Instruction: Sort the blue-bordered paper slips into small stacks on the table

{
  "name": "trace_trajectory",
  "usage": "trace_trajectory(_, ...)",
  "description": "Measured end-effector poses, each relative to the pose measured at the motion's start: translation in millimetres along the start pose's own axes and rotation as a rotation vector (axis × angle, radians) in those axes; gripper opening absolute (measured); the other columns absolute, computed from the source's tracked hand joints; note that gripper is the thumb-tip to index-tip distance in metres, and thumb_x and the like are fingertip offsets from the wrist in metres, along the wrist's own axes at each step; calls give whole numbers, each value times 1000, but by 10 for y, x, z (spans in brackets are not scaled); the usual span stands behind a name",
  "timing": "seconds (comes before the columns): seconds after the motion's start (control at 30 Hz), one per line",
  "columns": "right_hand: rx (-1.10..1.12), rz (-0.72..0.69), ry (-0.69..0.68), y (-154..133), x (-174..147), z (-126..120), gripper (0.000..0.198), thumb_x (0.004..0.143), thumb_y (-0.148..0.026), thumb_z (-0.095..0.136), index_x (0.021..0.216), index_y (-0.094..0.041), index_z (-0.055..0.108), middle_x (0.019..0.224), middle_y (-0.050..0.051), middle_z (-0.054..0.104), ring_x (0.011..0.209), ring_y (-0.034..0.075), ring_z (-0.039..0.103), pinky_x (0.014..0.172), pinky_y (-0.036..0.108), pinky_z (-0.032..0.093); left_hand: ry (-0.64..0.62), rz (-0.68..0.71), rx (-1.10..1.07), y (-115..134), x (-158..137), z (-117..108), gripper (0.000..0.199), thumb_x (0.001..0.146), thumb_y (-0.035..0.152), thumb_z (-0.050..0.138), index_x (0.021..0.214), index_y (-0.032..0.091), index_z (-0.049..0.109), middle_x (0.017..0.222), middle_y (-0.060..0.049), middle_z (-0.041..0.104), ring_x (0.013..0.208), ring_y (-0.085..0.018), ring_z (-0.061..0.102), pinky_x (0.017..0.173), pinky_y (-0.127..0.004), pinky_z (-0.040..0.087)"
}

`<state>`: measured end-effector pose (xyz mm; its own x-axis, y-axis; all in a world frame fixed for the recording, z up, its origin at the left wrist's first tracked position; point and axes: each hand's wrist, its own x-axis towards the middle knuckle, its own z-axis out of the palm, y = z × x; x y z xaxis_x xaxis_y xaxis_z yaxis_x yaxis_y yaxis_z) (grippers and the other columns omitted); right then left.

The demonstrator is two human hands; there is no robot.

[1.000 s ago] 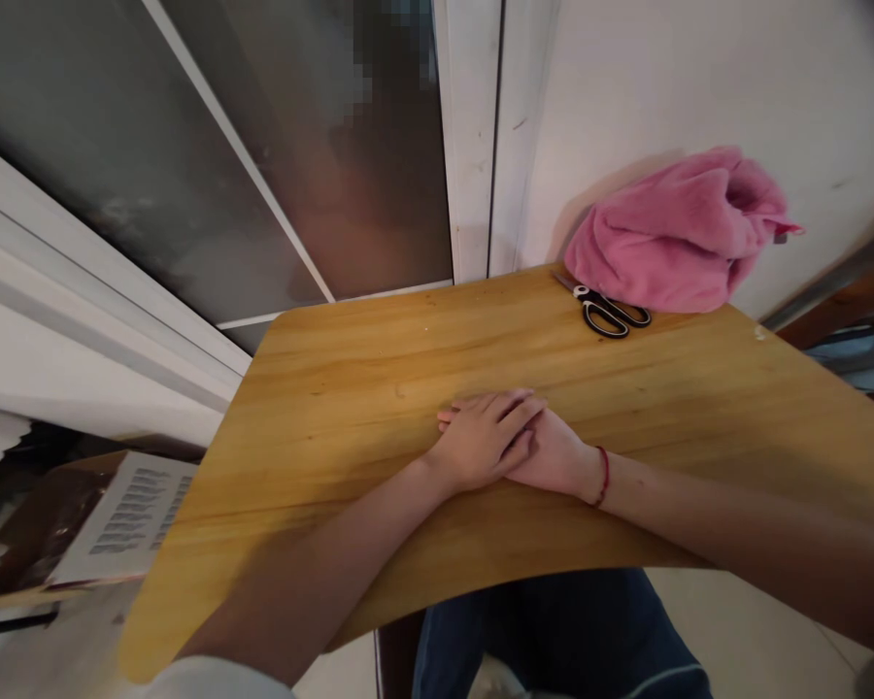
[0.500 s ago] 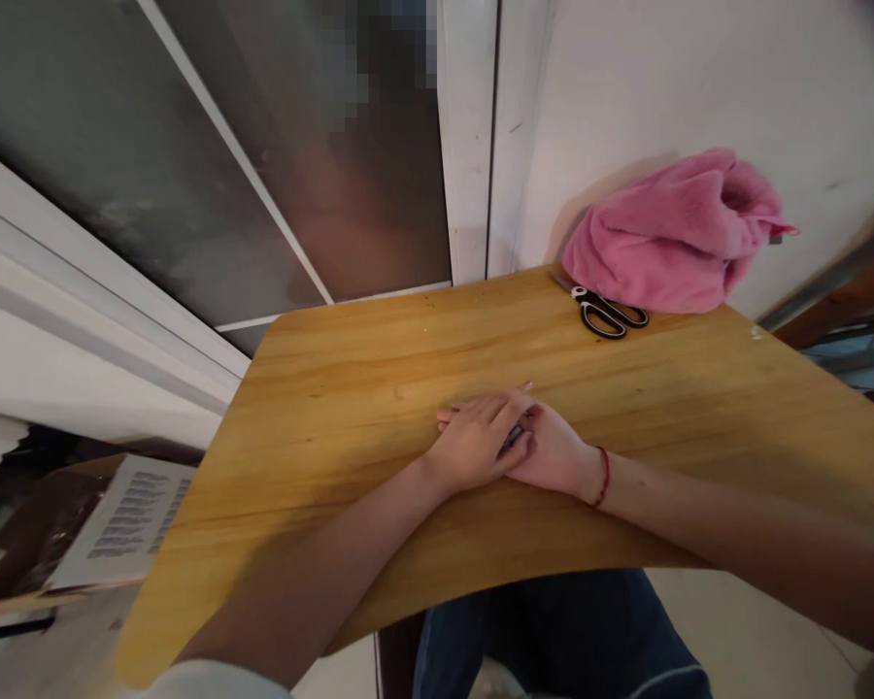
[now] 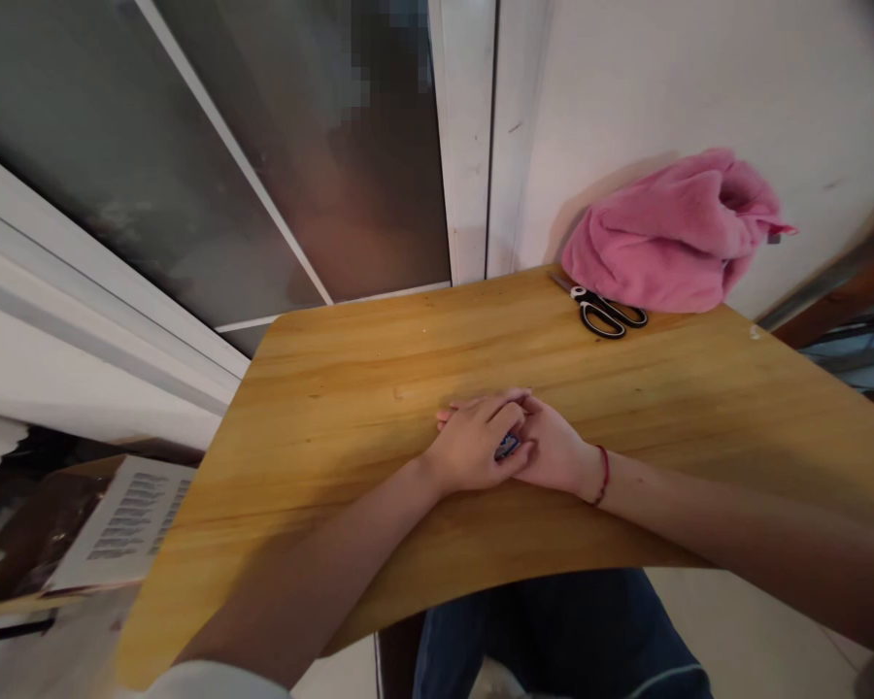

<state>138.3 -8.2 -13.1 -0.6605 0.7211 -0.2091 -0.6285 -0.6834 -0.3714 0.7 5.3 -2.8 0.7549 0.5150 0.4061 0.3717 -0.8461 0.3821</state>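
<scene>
My left hand (image 3: 470, 445) lies across my right hand (image 3: 559, 449) over the middle of the wooden table. Between the left thumb and index finger, a small dark-blue object (image 3: 508, 446) with pale markings shows in the gap. Both hands enclose it, and most of it is covered, so its kind is not clear. The right fingers run beneath the left hand, with only their tips showing at its far side. A thin red bracelet (image 3: 603, 476) circles the right wrist.
Black-handled scissors (image 3: 603, 313) lie near the far edge of the table (image 3: 350, 388), beside a pink plush bag (image 3: 662, 238) against the wall. Glass door panels (image 3: 262, 175) stand behind. A printed cardboard box (image 3: 127, 515) sits at lower left.
My left index finger has drawn back and bent, and more of the small blue object shows in the gap. The forearms have barely moved.
</scene>
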Motion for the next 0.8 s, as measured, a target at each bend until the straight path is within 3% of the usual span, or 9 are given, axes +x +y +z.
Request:
trace_trajectory(0.1, -14, 1, 6, -1, -2, -15, 49, 91, -40, 25, 120, -16, 56, 127, 10, 61, 126, 21, 50, 111, 44, 31, -34, 2, -19, -3, -6, -20, 3, 81, 21, 47, 83, 20, 49, 136, -14, 53, 115, -24, 58, 93, -41, 49)
trace_trajectory(0.27, -53, -8, 29, -2, 3, 8, 47, 92, -41, 26, 119, -18, 58, 125, 9, 62, 125, 21, 51, 110, 44, 33, -22, 37, -12, 7, 3, -18, 17, 76, 15, 46, 93, 18, 50, 137, -17, 51, 116, -27, 56, 93, -44, 48)
trace_trajectory(0.5, -27, -15, 21, 5, 22, 8, 44, 95, -44, 31, 116, -18, 60, 118, 8, 65, 119, 20, 55, 107, 40, 37, 104, 63, 101, -4, 2, 33, 24, 90, 27, 43, 111, 16, 48, 133, -16, 54, 114, -26, 58, 92, -41, 49)
trace_trajectory(0.6, 4, -23, 64, -3, 12, -33, 40, 96, -44, 34, 109, -19, 61, 109, 6, 68, 109, 18, 60, 100, 36, 42, 178, 97, 146, 1, -1, 34, 26, 92, 29, 42, 114, 16, 47, 130, -16, 56, 113, -26, 57, 91, -42, 49)
trace_trajectory(0.8, 124, -10, 241, -91, -33, -30, 30, 97, -34, 38, 84, -18, 60, 74, 1, 66, 71, 13, 64, 71, 26, 52, 370, 165, 160, -18, -21, -12, 28, 91, 28, 44, 114, 15, 48, 118, -16, 58, 109, -26, 55, 94, -42, 46)
